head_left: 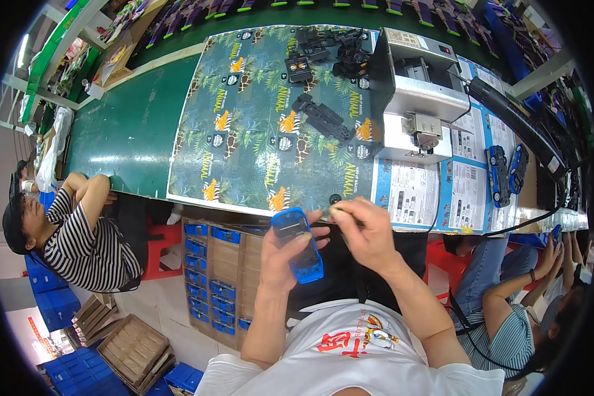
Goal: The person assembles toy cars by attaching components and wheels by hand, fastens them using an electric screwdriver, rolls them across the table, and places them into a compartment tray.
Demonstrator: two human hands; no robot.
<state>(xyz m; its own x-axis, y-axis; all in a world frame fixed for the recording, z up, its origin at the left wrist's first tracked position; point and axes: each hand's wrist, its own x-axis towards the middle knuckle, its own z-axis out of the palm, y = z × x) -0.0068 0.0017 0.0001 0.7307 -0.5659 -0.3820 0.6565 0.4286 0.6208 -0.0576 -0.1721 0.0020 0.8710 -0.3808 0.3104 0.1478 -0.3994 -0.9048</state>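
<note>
Head view: I see a green workbench (132,132) with a jungle-print mat (270,125), black chassis parts (323,115), a grey press (419,99) | left hand (285,254) raised at chest, fingers clenched round a blue toy car body (298,245) | right hand (366,231) pinches a small part I can't identify, just beside the car's front end.

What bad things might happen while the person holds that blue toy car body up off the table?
1. The left hand holds the blue toy car body over the gap past the table edge, so a slip would likely drop it toward the boxes of blue car bodies below.
2. The right hand pinches a small part, too small to identify; it might fall and get lost.
</note>
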